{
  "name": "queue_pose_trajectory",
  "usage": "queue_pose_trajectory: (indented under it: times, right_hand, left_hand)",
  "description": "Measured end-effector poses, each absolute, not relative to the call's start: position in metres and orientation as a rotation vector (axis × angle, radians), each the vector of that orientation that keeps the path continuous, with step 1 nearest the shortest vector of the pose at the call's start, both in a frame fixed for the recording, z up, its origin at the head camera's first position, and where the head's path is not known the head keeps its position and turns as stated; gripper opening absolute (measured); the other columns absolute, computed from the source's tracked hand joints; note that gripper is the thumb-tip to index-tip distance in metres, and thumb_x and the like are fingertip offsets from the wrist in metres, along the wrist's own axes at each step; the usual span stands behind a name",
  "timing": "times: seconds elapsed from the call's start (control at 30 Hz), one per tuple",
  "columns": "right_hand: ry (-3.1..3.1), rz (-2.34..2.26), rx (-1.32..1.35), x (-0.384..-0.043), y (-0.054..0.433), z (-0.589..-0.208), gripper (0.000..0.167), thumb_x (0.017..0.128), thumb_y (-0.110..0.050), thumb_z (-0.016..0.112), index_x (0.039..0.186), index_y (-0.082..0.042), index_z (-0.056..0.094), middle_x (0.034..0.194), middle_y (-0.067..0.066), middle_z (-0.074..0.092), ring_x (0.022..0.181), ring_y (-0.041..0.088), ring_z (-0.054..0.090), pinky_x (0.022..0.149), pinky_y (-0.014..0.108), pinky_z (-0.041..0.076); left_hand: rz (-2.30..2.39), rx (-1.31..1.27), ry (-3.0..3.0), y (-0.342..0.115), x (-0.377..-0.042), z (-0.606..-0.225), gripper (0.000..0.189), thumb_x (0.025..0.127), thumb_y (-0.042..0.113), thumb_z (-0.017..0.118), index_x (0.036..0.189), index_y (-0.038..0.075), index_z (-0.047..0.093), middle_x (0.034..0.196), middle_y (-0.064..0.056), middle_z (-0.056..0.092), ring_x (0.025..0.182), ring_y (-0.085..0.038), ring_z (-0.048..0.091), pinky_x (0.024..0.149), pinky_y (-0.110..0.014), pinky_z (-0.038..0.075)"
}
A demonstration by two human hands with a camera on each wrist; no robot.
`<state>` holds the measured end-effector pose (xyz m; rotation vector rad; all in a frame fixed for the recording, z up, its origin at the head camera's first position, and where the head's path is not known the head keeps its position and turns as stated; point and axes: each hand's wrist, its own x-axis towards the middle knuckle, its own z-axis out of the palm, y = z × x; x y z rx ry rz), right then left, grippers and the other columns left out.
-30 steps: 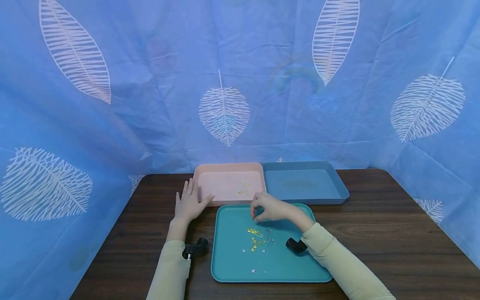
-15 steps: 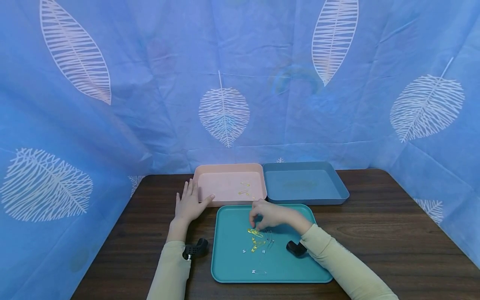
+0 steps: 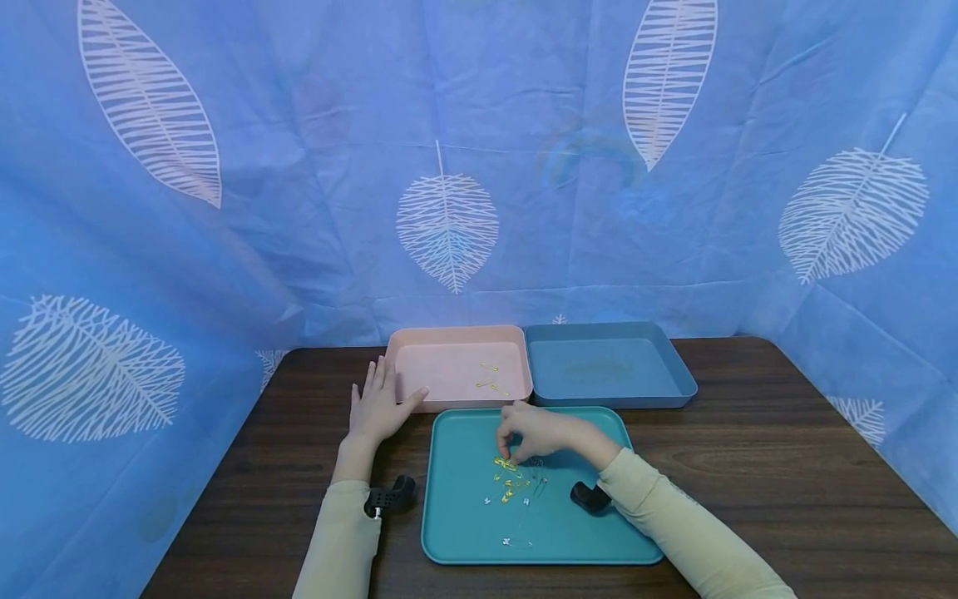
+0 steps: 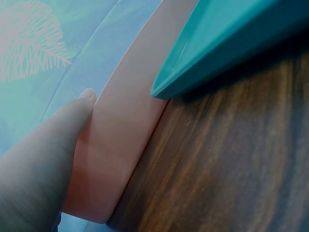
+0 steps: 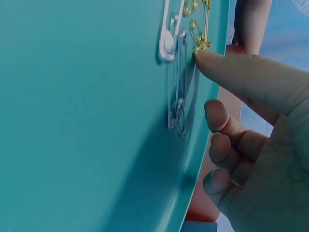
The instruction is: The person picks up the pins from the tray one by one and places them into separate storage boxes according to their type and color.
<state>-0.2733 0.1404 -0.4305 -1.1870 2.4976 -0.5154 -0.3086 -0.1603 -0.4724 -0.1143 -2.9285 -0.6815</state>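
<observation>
My left hand (image 3: 377, 409) rests with spread fingers at the left end of the pink tray (image 3: 430, 362); in the left wrist view its thumb (image 4: 79, 113) lies along the tray's wall. Over the back of the teal tray (image 3: 584, 532), my right hand (image 3: 542, 431) reaches down with thumb and index finger at a heap of gold safety pins (image 3: 506, 462). The right wrist view has the thumb tip pressed on a gold safety pin (image 5: 201, 46), the index finger mostly hidden behind it. Silver safety pins (image 5: 167, 46) lie just beside.
Several gold pins (image 3: 486, 383) lie in the pink tray. A blue tray (image 3: 609, 366) adjoins it on the right. Nearer the front of the teal tray lies a silver safety pin (image 3: 516, 543). The dark wooden table (image 3: 748, 466) meets a blue leaf-print cloth (image 3: 554, 241) behind.
My right hand has come down from near the pink tray to the gold pins, and their heap has shifted and spread. Another gold pin now shows in the pink tray. The left hand stays put.
</observation>
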Motion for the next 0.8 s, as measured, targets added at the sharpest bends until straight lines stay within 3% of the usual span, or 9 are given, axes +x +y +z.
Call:
queue_pose_trajectory:
  times: [0.6,0.8]
  right_hand:
    - [2.509,-0.439,-1.309,-0.268,0.129,-0.43,0.013,0.08,-0.014,0.078,0.084,-0.023,0.069,0.092,-0.001,0.054,0.087,0.009,0.035,0.075,0.021,0.036]
    - [2.483,-0.423,-1.352,-0.267,0.127,-0.433,0.014,0.082,-0.013,0.076,0.082,-0.025,0.071,0.091,-0.007,0.052,0.084,0.007,0.035,0.072,0.02,0.034]
  left_hand:
    - [-0.698,-0.124,-2.935,-0.16,-0.307,-0.471,0.1,0.088,0.071,0.047,0.157,0.006,0.014,0.165,-0.017,0.007,0.153,-0.035,0.002,0.116,-0.07,0.006]
    - [-0.69,-0.129,-2.93,-0.16,-0.308,-0.472,0.101,0.088,0.072,0.046,0.156,0.005,0.015,0.164,-0.018,0.008,0.152,-0.038,0.004,0.115,-0.071,0.007]
